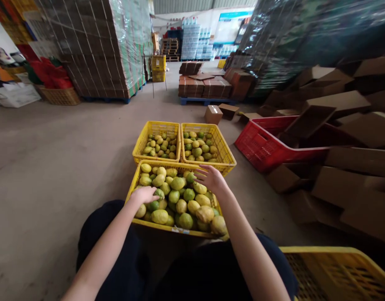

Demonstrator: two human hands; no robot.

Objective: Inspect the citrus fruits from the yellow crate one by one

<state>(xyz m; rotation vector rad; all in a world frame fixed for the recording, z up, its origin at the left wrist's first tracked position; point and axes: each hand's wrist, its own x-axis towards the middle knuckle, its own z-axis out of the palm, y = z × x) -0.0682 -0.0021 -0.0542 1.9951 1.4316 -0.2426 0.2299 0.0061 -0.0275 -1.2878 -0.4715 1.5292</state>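
A yellow crate [134, 184] full of yellow and green lemons [181, 206] stands right in front of me, between my knees. My left hand [144, 195] reaches over its left side, with thumb and fingers closed at a green lemon [160, 194]. Over the right side hovers my right hand [211, 179], its fingers spread and nothing in it. Its fingertips come close to another green lemon [190, 177]; whether they touch it I cannot tell.
Behind stand two yellow crates [135, 152] [225, 150] with more lemons. To the right are a red crate [258, 146] and heaped cardboard boxes [345, 179]. Another yellow crate [324, 251] sits at lower right. Wrapped pallet stacks [92, 50] and flat cartons [205, 85] stand farther off.
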